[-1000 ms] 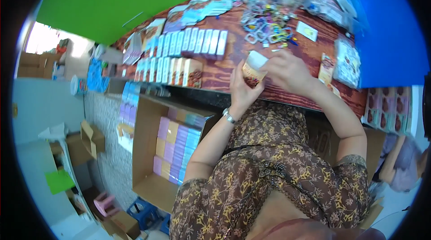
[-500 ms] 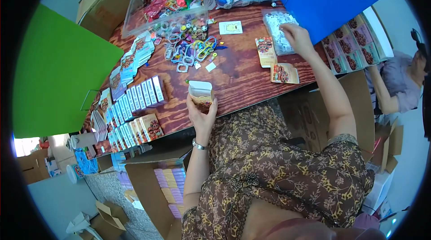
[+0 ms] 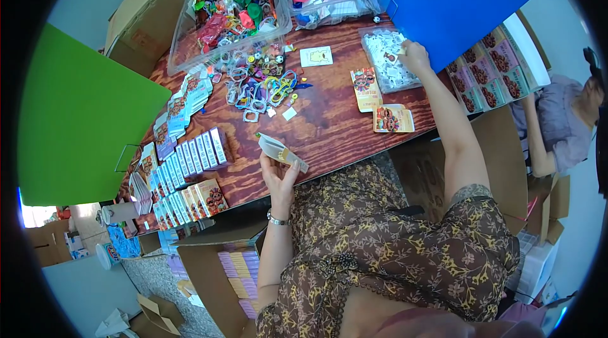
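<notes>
My left hand [image 3: 279, 182] is closed around a small open-topped carton [image 3: 283, 152], tilted over at the table's near edge. Over the right rim of a clear tray [image 3: 411, 87] of small white packets [image 3: 387, 62] is my right hand [image 3: 415, 59]. Its fingers are bent together, and whatever they hold is too small to make out. Left of that tray lies a flat orange-and-cream carton [image 3: 365, 90], with a second carton [image 3: 393, 119] just below it. Nearer the middle are a yellow-pictured card [image 3: 316, 56] and a pile of coloured bands and trinkets [image 3: 261, 88].
Clear bins of colourful trinkets [image 3: 231, 15] stand at the back. Rows of filled cartons [image 3: 190, 157] line the left side, near a green panel [image 3: 95, 116]. A blue panel [image 3: 468, 2] and stacked boxes [image 3: 491, 72] are at right, where another person [image 3: 557, 123] sits.
The carton in my left hand has tipped over to the right. My right hand has shifted slightly down and stays at the packet tray. The whole view has moved a little.
</notes>
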Action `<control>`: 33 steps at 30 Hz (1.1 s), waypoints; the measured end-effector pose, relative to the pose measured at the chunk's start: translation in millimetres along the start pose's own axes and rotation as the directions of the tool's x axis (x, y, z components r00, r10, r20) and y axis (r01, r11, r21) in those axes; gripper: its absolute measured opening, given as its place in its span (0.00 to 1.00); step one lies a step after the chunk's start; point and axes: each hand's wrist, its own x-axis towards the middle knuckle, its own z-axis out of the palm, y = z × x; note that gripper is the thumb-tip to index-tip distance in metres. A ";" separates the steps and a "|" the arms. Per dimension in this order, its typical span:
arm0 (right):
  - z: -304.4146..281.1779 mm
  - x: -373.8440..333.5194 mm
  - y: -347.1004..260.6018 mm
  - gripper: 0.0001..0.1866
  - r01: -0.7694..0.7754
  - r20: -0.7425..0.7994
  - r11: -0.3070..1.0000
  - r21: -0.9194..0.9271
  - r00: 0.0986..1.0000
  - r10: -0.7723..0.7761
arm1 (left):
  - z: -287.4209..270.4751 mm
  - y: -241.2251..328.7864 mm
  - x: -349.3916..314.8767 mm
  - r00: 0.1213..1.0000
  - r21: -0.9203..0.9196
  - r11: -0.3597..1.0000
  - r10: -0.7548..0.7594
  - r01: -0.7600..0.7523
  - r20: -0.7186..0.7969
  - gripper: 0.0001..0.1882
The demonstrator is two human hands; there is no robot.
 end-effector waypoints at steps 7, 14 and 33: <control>-12.9 -0.1 -10.3 0.25 0.067 0.031 0.997 -0.034 0.997 -0.066 | 6.3 4.8 1.1 0.999 -0.021 0.999 -0.038 0.039 0.020 0.39; -25.9 -5.1 -21.6 0.23 0.108 0.078 0.993 -0.042 0.991 -0.105 | 6.0 7.2 -2.0 0.999 -0.003 0.999 -0.038 0.038 0.025 0.38; -50.0 -8.1 -14.9 0.08 -0.076 0.244 0.616 0.784 0.951 -0.193 | 10.2 5.1 -1.8 0.999 0.085 0.996 0.016 -0.020 0.046 0.40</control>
